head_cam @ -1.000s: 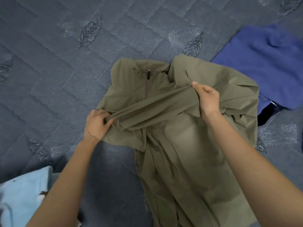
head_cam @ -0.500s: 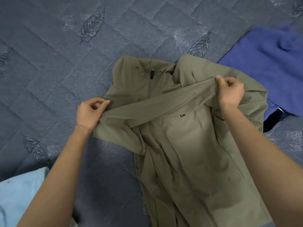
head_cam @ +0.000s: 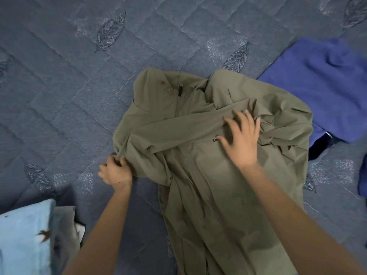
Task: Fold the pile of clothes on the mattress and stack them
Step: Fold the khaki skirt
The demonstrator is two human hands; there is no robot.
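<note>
Head: olive jacket [head_cam: 198, 195] under, beside hands [head_cam: 241, 139]

Light-blue bird-print cloth [head_cam: 23, 235] at lower left, grey fabric [head_cam: 65, 225] just beside it.

One olive zip-up jacket [head_cam: 208, 175] lies on one quilted blue-grey mattress [head_cam: 59, 96]. Two bare hands are in view: one left hand [head_cam: 115, 171] and one right hand [head_cam: 241, 139]. The jacket shows one dark zip pull [head_cam: 180, 90] and one small dark logo [head_cam: 214, 140], partly hidden by the right hand. At the right there are three more pieces: one violet-blue sweater [head_cam: 321, 86], one dark garment [head_cam: 319, 147] under its edge, and one navy piece [head_cam: 362, 175] cut off by the border. At lower left are two: one pale blue cloth [head_cam: 21, 241] and one grey garment [head_cam: 63, 225]. Six stitched leaf motifs [head_cam: 110, 30] show on the mattress, some only partly.
</note>
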